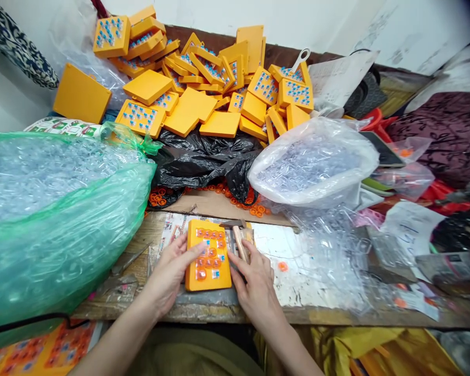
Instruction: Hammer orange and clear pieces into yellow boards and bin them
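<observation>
A yellow plastic case [208, 282] lies on the worktop in front of me, its face set with orange rings and a few blue pegs under clear caps. My left hand [176, 266] grips its left side, thumb laid over the face. On the opposite side, my right hand [256, 274] has fingers against the case's right edge. A small hammer [238, 240] with a wooden handle runs up from between the right hand's fingers; whether they grip it, I cannot tell.
Many yellow cases [198, 107] are heaped at the back. A green bag [74, 209] of clear plastic parts bulges on the left, a white bag [313, 167] of clear pieces on the right. Orange rings [258, 210] lie behind, with one loose ring [283, 266] near my right hand.
</observation>
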The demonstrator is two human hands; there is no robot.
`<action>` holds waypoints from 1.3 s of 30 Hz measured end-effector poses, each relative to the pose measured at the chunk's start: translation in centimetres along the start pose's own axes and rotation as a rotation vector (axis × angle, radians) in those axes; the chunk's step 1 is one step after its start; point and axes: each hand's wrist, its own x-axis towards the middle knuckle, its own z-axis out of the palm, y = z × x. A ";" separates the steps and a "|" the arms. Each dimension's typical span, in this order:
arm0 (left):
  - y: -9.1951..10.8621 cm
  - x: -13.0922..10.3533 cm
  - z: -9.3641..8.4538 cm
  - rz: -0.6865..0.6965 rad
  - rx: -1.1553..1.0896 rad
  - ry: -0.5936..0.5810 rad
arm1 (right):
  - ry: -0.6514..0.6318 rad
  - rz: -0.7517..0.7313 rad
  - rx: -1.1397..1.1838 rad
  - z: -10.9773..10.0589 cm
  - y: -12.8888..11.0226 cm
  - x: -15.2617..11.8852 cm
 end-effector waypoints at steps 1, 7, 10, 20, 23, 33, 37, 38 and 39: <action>-0.4 0.1 0.1 -0.019 -0.011 -0.063 | 0.024 -0.045 -0.017 -0.5 0.3 0.4; -1.7 0.5 0.0 -0.063 -0.100 -0.068 | 0.236 0.020 -0.139 -7.1 4.0 8.9; -1.7 0.4 -0.4 -0.068 -0.132 -0.051 | 0.216 0.120 -0.239 -9.3 6.5 15.1; -2.3 -0.1 -1.6 -0.049 -0.212 -0.072 | 0.193 0.234 -0.195 -8.0 8.8 20.2; -2.6 0.0 -1.7 -0.028 -0.225 -0.081 | 0.345 0.244 -0.095 -9.0 7.2 18.7; -2.7 -0.6 -1.1 0.066 -0.259 -0.084 | -0.100 0.389 0.927 -2.6 -3.6 2.4; -3.3 -1.2 -0.6 0.148 -0.191 -0.083 | -0.004 0.409 0.873 -1.4 -4.0 0.9; -3.4 -1.4 -0.5 0.174 -0.174 -0.075 | 0.032 0.393 0.854 -1.5 -4.1 0.9; -3.5 -1.6 -0.3 0.202 -0.157 -0.065 | 0.065 0.380 0.843 -1.6 -4.1 1.0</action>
